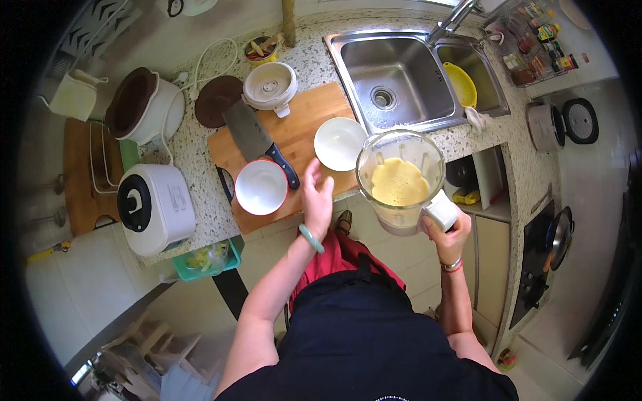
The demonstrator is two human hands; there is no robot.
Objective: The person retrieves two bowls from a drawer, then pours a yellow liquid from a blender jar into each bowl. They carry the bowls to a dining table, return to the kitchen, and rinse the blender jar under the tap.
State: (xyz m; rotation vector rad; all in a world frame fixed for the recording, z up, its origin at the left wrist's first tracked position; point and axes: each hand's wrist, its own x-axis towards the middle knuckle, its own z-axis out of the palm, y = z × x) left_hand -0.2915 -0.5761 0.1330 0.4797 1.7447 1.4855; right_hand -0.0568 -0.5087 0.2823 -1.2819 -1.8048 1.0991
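Gripped by its white handle, a clear blender jug [394, 217] hangs from my right hand [449, 234]. Frothy yellow liquid [400, 182] fills part of it. My left hand [318, 197] is empty, its fingers apart, near the cutting board's front edge. Two bowls stand on the wooden cutting board [307, 110]: a white bowl [340, 144] beside the jug and a red-rimmed white bowl [261, 187] left of my left hand. A cleaver [249, 130] with a dark handle lies between the bowls. The blender lid [270, 85], white, rests at the board's far left.
A steel sink [401, 80] with a yellow colander [459, 85] is at the far right. A rice cooker [157, 207] and a white pot [144, 103] stand on the left. Below the counter hangs a green bin [207, 260]. A stove [533, 257] is at right.
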